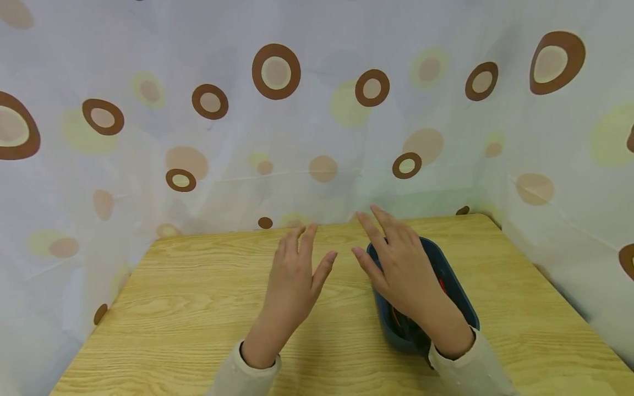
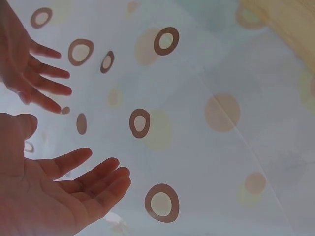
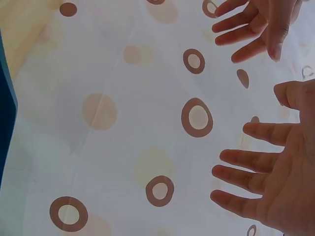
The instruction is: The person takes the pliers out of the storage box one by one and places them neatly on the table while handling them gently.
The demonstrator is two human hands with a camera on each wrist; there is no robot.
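Both hands are held up over the wooden table, palms away from the head camera, with nothing in them. My left hand is above the middle of the table, its fingers loosely spread and slightly bent. To its right, my right hand overlaps a dark blue oval bin in the head view, fingers spread apart. Inside the bin lie dark items with bits of red and orange, mostly hidden by the right hand and wrist. The left wrist view shows the left palm bare; the right wrist view shows the right palm bare too.
A light wood-grain table fills the lower part of the head view. Behind it and along both sides hangs a pale curtain with brown rings and soft coloured dots. The bin stands on the table's right half.
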